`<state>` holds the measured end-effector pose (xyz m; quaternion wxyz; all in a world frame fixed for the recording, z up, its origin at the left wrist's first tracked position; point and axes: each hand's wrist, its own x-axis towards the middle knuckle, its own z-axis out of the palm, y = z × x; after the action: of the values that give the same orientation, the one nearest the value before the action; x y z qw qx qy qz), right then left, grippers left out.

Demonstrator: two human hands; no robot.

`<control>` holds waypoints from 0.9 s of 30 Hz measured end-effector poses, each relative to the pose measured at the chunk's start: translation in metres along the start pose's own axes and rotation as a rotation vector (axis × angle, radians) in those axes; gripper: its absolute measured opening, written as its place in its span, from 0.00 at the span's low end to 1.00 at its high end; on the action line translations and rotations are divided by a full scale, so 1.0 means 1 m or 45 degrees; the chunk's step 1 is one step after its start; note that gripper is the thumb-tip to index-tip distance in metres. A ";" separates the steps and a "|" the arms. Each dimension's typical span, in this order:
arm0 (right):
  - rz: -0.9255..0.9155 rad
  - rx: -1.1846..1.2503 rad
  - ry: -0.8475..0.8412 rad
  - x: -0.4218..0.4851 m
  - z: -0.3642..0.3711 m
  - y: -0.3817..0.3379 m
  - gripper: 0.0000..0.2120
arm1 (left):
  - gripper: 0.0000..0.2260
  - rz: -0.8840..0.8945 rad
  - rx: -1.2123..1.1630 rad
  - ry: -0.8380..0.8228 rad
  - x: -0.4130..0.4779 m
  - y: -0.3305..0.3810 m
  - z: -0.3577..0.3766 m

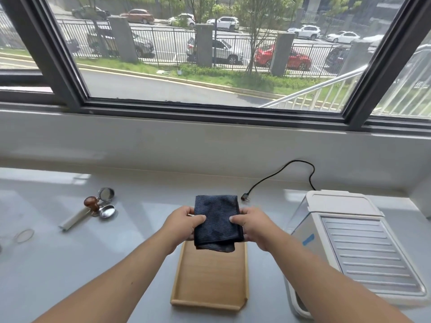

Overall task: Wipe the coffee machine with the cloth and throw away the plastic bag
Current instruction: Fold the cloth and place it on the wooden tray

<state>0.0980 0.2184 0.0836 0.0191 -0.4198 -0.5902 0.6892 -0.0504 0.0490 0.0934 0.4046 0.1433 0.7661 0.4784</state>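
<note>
The left hand (184, 223) and right hand (253, 226) each pinch a side edge of the cloth (217, 221), a dark blue ribbed square folded double, held above the 12 o'clock end of the wooden tray (210, 280). Bare counter (116, 248) lies open at 9 o'clock. The white coffee machine (354, 248) stands at 3 o'clock, near the counter's right edge.

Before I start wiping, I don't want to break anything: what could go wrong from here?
The power cord lies loose behind the coffee machine with its plug out; a sweep of the cloth, held by both the left hand and the right hand, might snag it. The tamper and filter baskets sit loose on the counter and could be knocked.
</note>
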 end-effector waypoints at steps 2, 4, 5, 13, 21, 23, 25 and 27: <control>0.033 -0.027 0.010 0.002 0.001 0.011 0.08 | 0.05 -0.017 0.024 -0.001 0.004 -0.011 0.003; 0.066 -0.037 0.020 0.004 0.003 0.023 0.07 | 0.05 -0.030 0.047 -0.004 0.008 -0.022 0.005; 0.080 -0.040 0.020 0.005 0.003 0.028 0.07 | 0.05 -0.036 0.066 -0.009 0.011 -0.027 0.006; 0.171 -0.058 0.040 0.018 0.008 0.066 0.07 | 0.12 -0.097 0.110 -0.041 0.020 -0.068 0.016; 0.244 -0.088 0.046 0.026 0.018 0.092 0.07 | 0.12 -0.143 0.245 -0.028 0.032 -0.094 0.021; 0.244 -0.091 0.031 0.027 0.019 0.096 0.07 | 0.10 -0.141 0.286 -0.024 0.034 -0.101 0.021; 0.250 -0.092 0.027 0.029 0.022 0.101 0.09 | 0.09 -0.153 0.313 -0.025 0.034 -0.108 0.021; 0.268 -0.117 0.045 0.031 0.024 0.107 0.10 | 0.10 -0.179 0.349 -0.032 0.034 -0.114 0.021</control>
<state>0.1140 0.1830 -0.0236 -0.0625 -0.4920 -0.5734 0.6521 -0.0365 0.0256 -0.0246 0.4231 0.1493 0.8273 0.3380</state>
